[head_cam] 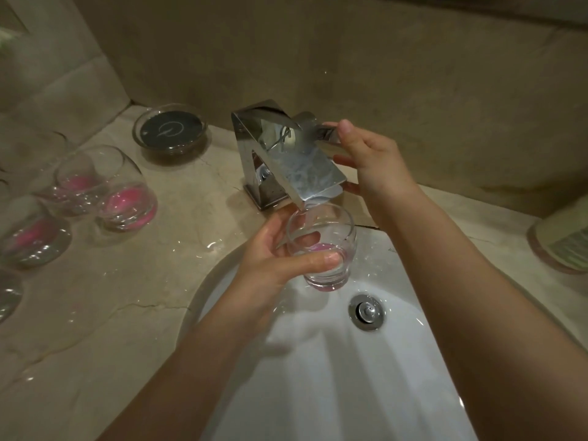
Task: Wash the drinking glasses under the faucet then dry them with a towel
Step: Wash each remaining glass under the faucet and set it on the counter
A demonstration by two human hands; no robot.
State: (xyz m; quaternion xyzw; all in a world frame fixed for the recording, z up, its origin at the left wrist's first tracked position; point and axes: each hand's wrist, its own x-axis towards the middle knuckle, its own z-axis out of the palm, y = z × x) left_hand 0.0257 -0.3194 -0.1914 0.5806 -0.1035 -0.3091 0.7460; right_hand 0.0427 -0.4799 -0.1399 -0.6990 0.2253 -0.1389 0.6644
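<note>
My left hand (pixel 280 253) grips a clear drinking glass (pixel 321 249) with a pink base, held upright under the spout of the chrome faucet (pixel 286 157). Water runs from the spout into the glass. My right hand (pixel 369 163) holds the faucet's lever at the right of the faucet, thumb on top and fingers curled below it. Several more pink-based glasses (pixel 127 205) stand on the counter at the left. No towel is in view.
The white sink basin (pixel 318 377) with a metal drain (pixel 367 311) lies below the hands. A round glass dish (pixel 171 130) with a dark insert sits behind the glasses. The wet stone counter (pixel 127 297) shows cracks. A striped object (pixel 566 249) lies at the right edge.
</note>
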